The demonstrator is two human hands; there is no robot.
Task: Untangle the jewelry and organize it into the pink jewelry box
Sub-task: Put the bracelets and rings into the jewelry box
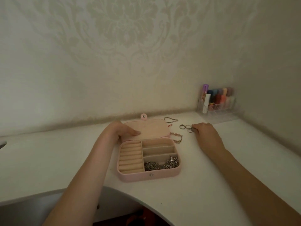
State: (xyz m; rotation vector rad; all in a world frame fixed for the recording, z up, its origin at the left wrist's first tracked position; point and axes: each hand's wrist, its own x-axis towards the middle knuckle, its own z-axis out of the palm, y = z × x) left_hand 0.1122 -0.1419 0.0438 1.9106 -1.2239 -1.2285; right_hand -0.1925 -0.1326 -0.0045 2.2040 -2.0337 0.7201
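The pink jewelry box [138, 177] lies open on the white desk, its lid [153, 128] folded back flat. Silver jewelry pieces [161, 163] fill its front right compartment; the ring rolls at the left and the two upper slots hold nothing. My left hand [123, 130] rests on the lid's left edge, thumb pressing it down. My right hand [206, 132] lies to the right of the box, fingertips pinching at a cluster of silver rings [185, 127]. One chain bracelet [170, 119] lies behind the lid, another chain bracelet [176, 138] beside the box's right back corner.
A clear organiser [216, 103] with coloured tubes stands in the back right corner against the wall. The white desk [203, 185] has a curved front edge cut inward near me. Patterned wallpaper rises behind the desk.
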